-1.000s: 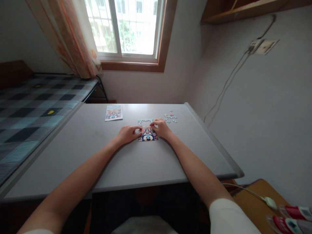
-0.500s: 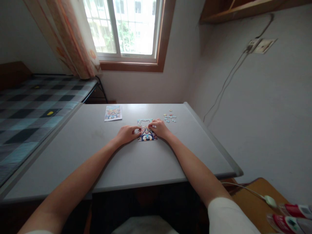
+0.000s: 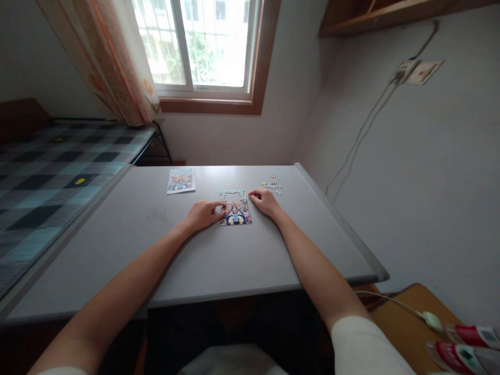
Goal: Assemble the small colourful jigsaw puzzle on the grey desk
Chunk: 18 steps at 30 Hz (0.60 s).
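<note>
A partly assembled jigsaw puzzle (image 3: 236, 220) lies flat on the grey table (image 3: 234, 260), its lower part showing a blue and white cartoon face. An opening shows inside its upper border. At the puzzle's left edge rests my left hand (image 3: 205, 214), thumb and forefinger apart, fingertips touching the edge. My right hand (image 3: 266, 202) is just off the upper right edge, its fingers bent and slightly parted, with no piece visible in them. Beyond it several loose puzzle pieces (image 3: 273, 185) lie scattered, some partly covered by the hand.
A printed picture sheet (image 3: 181, 180) lies at the back left of the table. To the left is a bed with a checked cover (image 3: 78, 156). A wooden stool (image 3: 422, 307) with a charger and bottles (image 3: 464, 354) stands at the lower right.
My right hand has moved right, off the puzzle to beside its edge, baring the puzzle's right part and covering some loose pieces. My left hand stays in place.
</note>
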Each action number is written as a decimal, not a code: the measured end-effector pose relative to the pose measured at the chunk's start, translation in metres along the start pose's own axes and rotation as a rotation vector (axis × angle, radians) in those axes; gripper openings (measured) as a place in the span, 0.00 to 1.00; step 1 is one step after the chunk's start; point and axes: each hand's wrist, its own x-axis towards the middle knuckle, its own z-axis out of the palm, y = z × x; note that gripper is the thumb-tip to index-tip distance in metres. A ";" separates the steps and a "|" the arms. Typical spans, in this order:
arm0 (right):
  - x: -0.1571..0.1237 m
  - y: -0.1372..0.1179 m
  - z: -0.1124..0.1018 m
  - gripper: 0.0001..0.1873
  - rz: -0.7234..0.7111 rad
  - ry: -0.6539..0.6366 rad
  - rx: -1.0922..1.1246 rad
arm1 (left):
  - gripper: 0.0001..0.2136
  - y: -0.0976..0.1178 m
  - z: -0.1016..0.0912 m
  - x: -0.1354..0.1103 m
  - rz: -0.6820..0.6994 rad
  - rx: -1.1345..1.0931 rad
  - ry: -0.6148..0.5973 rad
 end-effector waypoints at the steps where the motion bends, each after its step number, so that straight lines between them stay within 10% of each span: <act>1: 0.000 -0.001 0.000 0.10 -0.002 -0.007 -0.012 | 0.21 0.000 0.000 0.000 0.001 -0.001 0.001; 18: -0.001 -0.006 -0.002 0.11 0.020 -0.054 -0.039 | 0.21 -0.002 0.002 0.001 0.001 -0.008 0.003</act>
